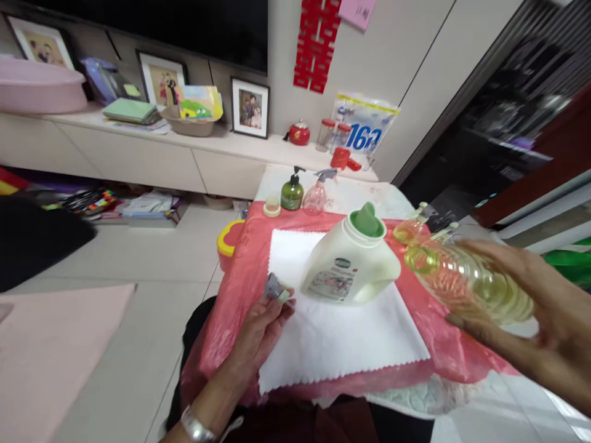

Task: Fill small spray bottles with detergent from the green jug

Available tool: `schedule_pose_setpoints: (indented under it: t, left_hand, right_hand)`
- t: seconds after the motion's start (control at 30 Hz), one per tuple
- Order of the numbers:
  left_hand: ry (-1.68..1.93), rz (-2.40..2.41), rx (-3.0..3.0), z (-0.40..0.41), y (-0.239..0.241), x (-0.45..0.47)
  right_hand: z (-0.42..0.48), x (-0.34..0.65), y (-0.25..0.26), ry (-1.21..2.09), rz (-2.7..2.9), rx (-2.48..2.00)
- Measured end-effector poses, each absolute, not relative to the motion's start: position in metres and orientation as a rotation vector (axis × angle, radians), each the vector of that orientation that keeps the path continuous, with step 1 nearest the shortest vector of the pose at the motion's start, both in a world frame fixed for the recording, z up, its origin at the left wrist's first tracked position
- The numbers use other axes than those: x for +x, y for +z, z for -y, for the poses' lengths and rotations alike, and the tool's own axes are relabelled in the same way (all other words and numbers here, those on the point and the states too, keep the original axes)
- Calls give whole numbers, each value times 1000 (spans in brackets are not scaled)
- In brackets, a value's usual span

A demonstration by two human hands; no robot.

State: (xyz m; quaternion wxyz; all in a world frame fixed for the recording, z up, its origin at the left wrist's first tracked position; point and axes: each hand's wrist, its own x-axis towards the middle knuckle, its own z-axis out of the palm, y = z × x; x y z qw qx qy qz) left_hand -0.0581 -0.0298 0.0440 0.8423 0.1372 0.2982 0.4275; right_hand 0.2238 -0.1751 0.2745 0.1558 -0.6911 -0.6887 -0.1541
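Observation:
My left hand (268,320) is closed around a grey spray trigger head (274,287), over the left part of a white cloth (341,344). In my right hand (549,301) is a clear ribbed bottle (475,283) with yellowish liquid inside, lying nearly sideways with its narrower end toward the left; it is blurred. A cream detergent jug (351,264) stands uncapped on the cloth between my hands, its green pouring spout (369,220) showing. Behind the right-hand bottle are a pump or spray bottle with yellow liquid (410,229) and another pale nozzle (446,232).
A red plastic sheet (231,295) covers the table. Toward its back stand a green pump bottle (292,192), a pink spray bottle (316,197) and a cream cap (272,207). A yellow-rimmed bin (226,240) is beside the table. A cabinet (152,154) runs along the wall.

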Motion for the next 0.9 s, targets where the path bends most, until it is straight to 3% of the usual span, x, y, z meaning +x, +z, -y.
schedule_pose_setpoints:
  t: [0.33,0.9]
  left_hand:
    - [946,-628,187,32,74,-65]
    - [815,-577,323,72,77,-42]
  right_hand:
    - [218,179,119,-141,1975,-2029]
    - [209,132,104,161,1823,-1929]
